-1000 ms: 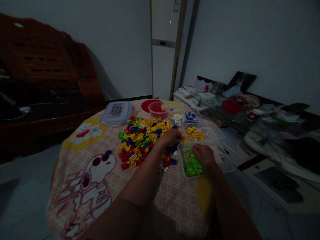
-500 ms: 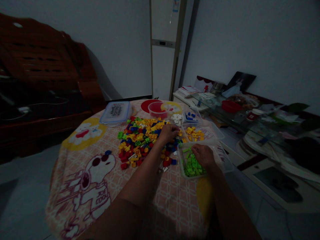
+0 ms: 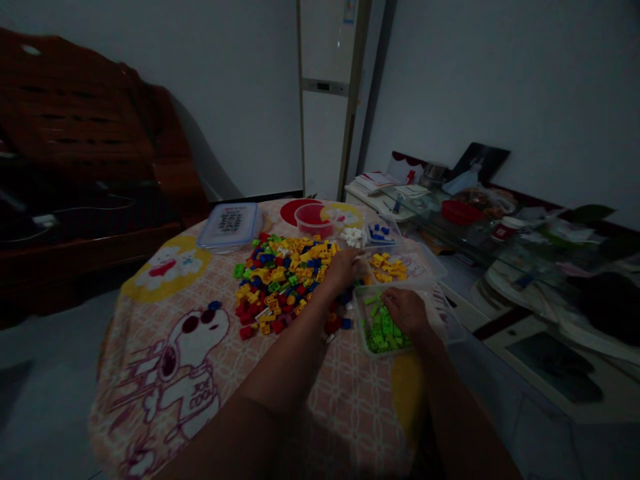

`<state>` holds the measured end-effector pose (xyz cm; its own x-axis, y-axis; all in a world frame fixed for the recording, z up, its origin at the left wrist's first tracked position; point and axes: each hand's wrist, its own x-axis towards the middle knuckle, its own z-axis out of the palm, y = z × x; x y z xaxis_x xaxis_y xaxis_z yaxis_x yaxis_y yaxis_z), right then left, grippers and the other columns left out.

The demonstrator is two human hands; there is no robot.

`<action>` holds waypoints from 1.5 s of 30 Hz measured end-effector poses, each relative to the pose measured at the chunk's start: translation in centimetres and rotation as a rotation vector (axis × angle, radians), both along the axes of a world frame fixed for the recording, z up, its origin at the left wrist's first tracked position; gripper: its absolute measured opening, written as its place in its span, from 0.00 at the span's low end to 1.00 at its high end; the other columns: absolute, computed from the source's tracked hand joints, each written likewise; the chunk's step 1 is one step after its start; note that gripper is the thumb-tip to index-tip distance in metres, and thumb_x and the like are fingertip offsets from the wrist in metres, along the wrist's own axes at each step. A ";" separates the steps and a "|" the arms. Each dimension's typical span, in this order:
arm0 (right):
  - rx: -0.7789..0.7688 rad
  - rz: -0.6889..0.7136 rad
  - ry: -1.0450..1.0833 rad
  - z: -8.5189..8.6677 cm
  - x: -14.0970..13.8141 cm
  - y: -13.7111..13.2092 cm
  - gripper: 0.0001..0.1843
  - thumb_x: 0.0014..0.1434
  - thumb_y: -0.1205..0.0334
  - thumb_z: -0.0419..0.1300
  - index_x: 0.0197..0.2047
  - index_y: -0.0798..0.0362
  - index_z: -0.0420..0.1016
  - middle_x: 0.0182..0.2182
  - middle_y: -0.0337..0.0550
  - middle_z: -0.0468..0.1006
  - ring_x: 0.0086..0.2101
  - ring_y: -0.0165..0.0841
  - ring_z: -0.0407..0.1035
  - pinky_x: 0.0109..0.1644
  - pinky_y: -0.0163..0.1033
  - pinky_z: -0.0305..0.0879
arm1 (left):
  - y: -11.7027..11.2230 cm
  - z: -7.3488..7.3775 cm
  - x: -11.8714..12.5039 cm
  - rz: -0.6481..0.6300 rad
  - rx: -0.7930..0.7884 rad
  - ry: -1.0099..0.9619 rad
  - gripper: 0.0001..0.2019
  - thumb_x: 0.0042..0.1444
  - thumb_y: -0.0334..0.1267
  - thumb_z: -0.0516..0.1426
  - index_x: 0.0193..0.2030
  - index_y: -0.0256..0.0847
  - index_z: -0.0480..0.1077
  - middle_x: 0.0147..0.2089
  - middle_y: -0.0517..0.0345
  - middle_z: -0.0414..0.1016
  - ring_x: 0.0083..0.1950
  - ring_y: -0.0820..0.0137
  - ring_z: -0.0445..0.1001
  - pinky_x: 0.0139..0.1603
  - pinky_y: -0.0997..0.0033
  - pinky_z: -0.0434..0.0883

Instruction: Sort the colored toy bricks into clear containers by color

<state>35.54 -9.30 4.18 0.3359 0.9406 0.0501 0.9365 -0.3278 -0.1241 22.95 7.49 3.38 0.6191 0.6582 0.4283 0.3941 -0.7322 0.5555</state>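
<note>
Our left hand (image 3: 344, 269), palm down, fingers curled, reaches over the right side of the multicoloured plastic brick pile (image 3: 280, 275) on the cloth-covered table (image 3: 345, 393); our right hand (image 3: 406, 311) curls over the clear plastic box (image 3: 367, 315) of green bricks (image 3: 387, 331) toward the right edge. We cannot tell whether either grips anything. Our left forearm (image 3: 283, 363) hides part of the pile. White plastic bricks (image 3: 353, 237) sit toward the far edge.

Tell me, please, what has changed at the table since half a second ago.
The left hand has moved slightly right, toward the box of yellow blocks. Whether it took or released a block cannot be seen. The right hand stays at the box of green blocks; the mixed pile looks the same.
</note>
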 end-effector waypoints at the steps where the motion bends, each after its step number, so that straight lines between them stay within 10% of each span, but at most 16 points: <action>1: -0.005 -0.004 -0.001 0.0 0.0 0.0 0.16 0.67 0.58 0.52 0.43 0.50 0.81 0.40 0.47 0.84 0.40 0.35 0.76 0.40 0.35 0.60 | 0.5 0.0 -0.5 0.056 0.025 0.032 0.19 0.59 0.27 0.53 0.55 0.37 0.75 0.56 0.47 0.78 0.58 0.62 0.74 0.64 0.60 0.69; 8: -0.004 -0.015 0.004 0.3 -0.3 0.0 0.16 0.68 0.58 0.52 0.43 0.49 0.81 0.41 0.47 0.84 0.40 0.35 0.76 0.41 0.35 0.60 | 2.4 0.6 -3.4 0.200 0.185 0.317 0.15 0.60 0.31 0.55 0.51 0.40 0.77 0.56 0.45 0.77 0.60 0.56 0.72 0.65 0.53 0.65; 17: -0.016 -0.015 -0.006 0.3 -0.2 0.0 0.16 0.67 0.58 0.52 0.43 0.50 0.81 0.40 0.47 0.84 0.40 0.36 0.76 0.40 0.36 0.60 | 2.9 1.5 -5.2 0.302 0.027 0.367 0.11 0.50 0.36 0.63 0.41 0.45 0.82 0.47 0.48 0.81 0.51 0.54 0.76 0.54 0.59 0.70; 32: -0.025 -0.028 0.013 0.5 -0.4 0.0 0.16 0.68 0.58 0.51 0.44 0.50 0.81 0.41 0.47 0.84 0.40 0.35 0.76 0.40 0.36 0.60 | 4.3 3.6 -8.9 0.092 -0.231 0.395 0.08 0.42 0.30 0.64 0.30 0.44 0.82 0.28 0.62 0.80 0.32 0.68 0.76 0.35 0.75 0.68; 45: -0.001 -0.020 0.000 0.2 -0.2 0.0 0.16 0.67 0.58 0.52 0.43 0.49 0.81 0.40 0.48 0.84 0.39 0.35 0.76 0.40 0.35 0.61 | 2.4 1.0 -3.9 0.170 0.012 0.247 0.23 0.60 0.28 0.51 0.60 0.42 0.72 0.64 0.46 0.71 0.63 0.58 0.71 0.65 0.56 0.66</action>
